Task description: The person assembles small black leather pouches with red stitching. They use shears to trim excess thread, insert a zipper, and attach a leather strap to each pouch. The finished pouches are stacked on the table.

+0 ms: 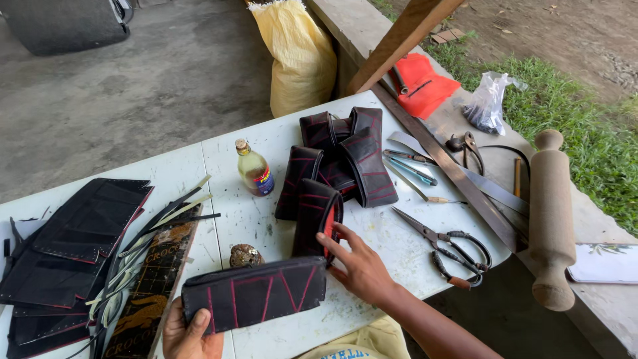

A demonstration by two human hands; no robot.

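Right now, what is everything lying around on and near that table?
rubber pouch: one, black with red lines, near table edge, held in the left hand
rubber tube pieces: a pile, black with red lines, table middle
bottle: one, yellowish liquid, left of the pile
scissors: one pair, dark handles, right table edge
stitched black panels: a stack, far left
strips: a bundle, black and pale, beside the panels
rolling pin: one, wooden, on the ledge at right
sack: one, yellow, on the floor behind the table
left hand: grips the pouch's lower left corner
right hand: fingers spread at the pouch's right end
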